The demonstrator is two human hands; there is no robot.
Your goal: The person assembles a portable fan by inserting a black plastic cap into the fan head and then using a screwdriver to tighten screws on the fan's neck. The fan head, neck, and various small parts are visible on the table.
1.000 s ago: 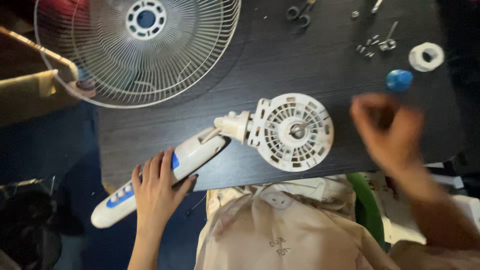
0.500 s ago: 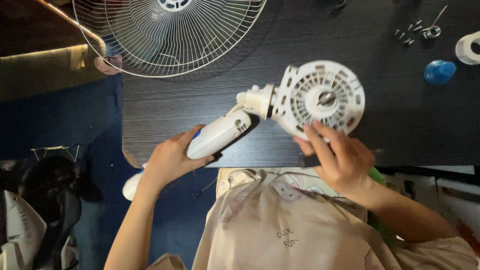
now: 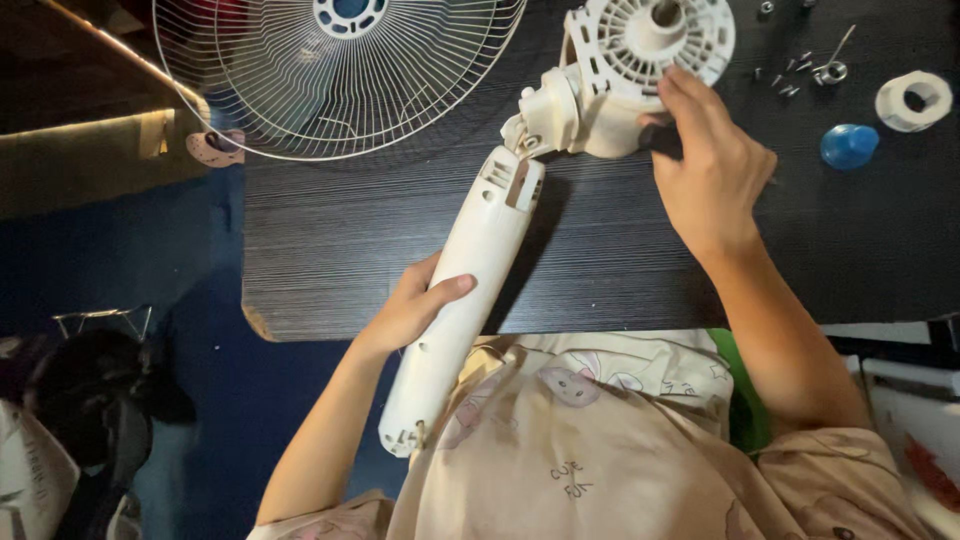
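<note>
A white fan stand column lies across the near edge of a dark wooden table, its lower end hanging over my lap. My left hand wraps around the column's middle. At the column's top sits the white round motor housing with a slotted face. My right hand grips the housing's right lower side, fingers on its rim.
A white wire fan grille lies at the table's far left. At the far right are a blue cap, a white ring nut and several small screws. Dark floor and a bag are at left.
The fan has been turned over and pushed further onto the table; the blue control panel no longer shows. My right hand moved from the housing's near rim to its right side.
</note>
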